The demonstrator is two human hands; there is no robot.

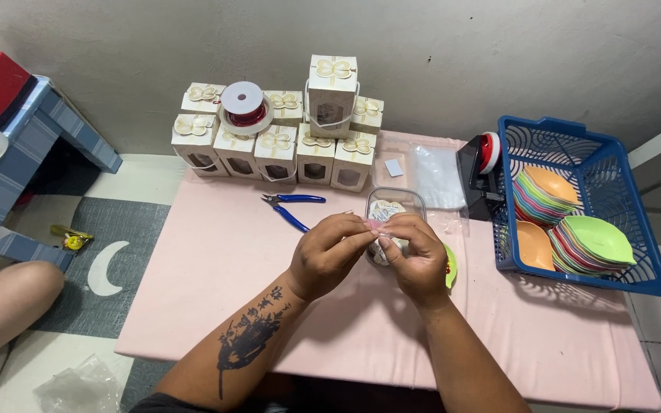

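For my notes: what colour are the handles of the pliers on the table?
Blue; the pliers lie on the pink table, clearest in the head view.

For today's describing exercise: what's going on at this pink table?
A person's left hand and right hand meet over the pink table, pinching something small that I cannot make out. A clear container sits just behind them, blue-handled pliers to the left, stacked gift boxes at the back, and a blue basket of coloured dishes on the right.

Pink table (216, 306) bears gift boxes (275, 149), blue pliers (292, 208), blue basket (636, 229).
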